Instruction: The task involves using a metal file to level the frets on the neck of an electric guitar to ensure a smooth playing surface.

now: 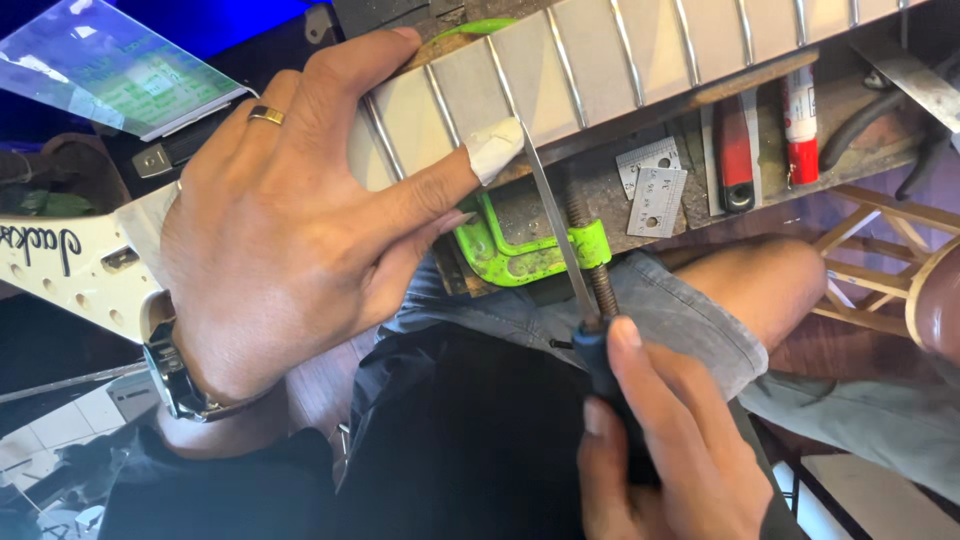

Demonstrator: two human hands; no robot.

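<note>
Head view, looking down: left hand point(285, 230) spread flat, fingers apart, pressing on the pale guitar neck point(600, 60) with its metal frets, the thumb's taped tip right at the neck's edge. Right hand point(665, 440) is clamped around the dark handle of a thin file point(555, 215), blade angled up across the fret beside that thumb. Green clamp point(520, 250) sits below the neck, small steel rulers point(652, 185) lying near on the tabletop point(850, 120).

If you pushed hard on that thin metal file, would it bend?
Probably only a little. The file is a narrow, flat steel strip, so it likely flexes slightly and springs back. The right hand grips its dark handle, which probably slips less than the bare, smooth-looking blade would.
</note>
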